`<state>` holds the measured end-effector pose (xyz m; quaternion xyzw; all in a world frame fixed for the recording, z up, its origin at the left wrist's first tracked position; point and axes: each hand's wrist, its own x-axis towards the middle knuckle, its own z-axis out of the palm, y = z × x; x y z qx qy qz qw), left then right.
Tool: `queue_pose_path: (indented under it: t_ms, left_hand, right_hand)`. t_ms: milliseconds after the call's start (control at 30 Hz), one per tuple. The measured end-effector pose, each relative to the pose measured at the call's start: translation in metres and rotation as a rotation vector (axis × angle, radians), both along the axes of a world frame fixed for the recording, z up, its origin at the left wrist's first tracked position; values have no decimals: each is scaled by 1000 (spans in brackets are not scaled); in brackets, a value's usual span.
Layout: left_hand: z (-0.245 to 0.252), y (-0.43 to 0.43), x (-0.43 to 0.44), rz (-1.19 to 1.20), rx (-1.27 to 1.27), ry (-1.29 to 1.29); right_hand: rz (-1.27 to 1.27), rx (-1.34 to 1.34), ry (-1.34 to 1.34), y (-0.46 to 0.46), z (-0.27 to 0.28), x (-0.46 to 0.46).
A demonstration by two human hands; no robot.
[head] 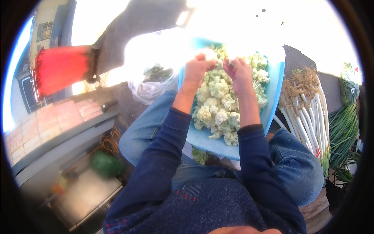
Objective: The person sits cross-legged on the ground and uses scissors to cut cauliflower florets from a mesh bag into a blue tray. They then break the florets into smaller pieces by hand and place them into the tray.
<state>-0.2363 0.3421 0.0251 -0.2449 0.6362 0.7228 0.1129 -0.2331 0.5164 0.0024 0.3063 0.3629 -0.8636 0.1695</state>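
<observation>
A light blue plastic tub (213,145) stands between my knees, heaped with pale cauliflower florets (219,88). Both of my hands are over its far half, close together with their fingertips facing each other. A cauliflower piece (210,54), washed out by glare, is pinched in my left hand (195,69). The bent fingers of my right hand (242,71) close on a small pale floret (231,62); part of it is hidden behind them. Strong sunlight bleaches the tub's far side.
A clear plastic bag (149,92) with leafy scraps sits left of the tub. Large scallions (306,122) with roots lie to the right, beside thin green stalks (344,133). Farther left are a red wheeled bin (64,70) and a green bag (106,163).
</observation>
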Motion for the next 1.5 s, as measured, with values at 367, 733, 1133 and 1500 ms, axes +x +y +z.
queue_pose_path:
  t_ms: [367, 733, 1133, 1500]
  left_hand:
    - [14, -1, -4, 22, 152, 7]
    - [20, 39, -9, 279, -58, -70]
    - [-8, -19, -8, 40, -911, 191]
    - [-77, 61, -7, -804, -1004, 518]
  right_hand:
    - [507, 512, 265, 2, 18, -3]
    - [-66, -112, -235, -38, -1, 14]
    - [300, 721, 337, -33, 24, 10]
    - [-120, 739, 693, -72, 131, 30]
